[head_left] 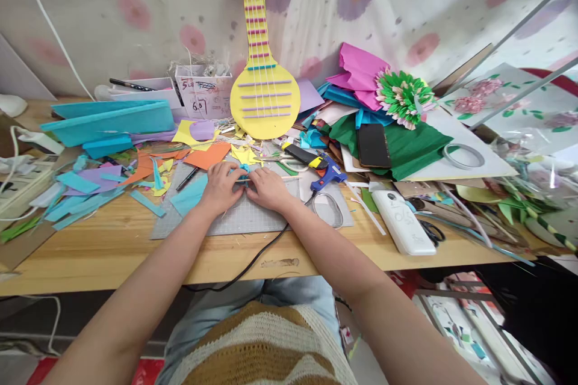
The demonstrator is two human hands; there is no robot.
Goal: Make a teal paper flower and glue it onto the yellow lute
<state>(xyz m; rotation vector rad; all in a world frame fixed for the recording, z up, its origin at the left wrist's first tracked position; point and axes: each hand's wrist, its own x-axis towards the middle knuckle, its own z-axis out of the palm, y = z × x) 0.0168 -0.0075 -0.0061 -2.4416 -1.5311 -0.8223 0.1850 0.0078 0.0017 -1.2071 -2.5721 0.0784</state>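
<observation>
My left hand (223,187) and my right hand (270,187) meet over a grey cutting mat (180,227). Fingers of both are closed in a pinch around a small piece of blue paper (244,168) and a thin pale stick (291,178), which sticks out past my right hand. How the paper sits on the stick is partly hidden by my fingers. Just beyond them lie scissors (291,163) and a yellow-and-black utility knife (305,156). A blue glue gun (329,173) rests right of my right hand. Light blue paper (189,195) lies beside my left hand.
A yellow paper lute (265,96) leans against the curtain at the back. Coloured paper scraps (94,183) cover the left side. To the right are a phone (374,145), a tape roll (463,156) and a white power bank (403,222). A black cable (257,258) crosses the table's front edge.
</observation>
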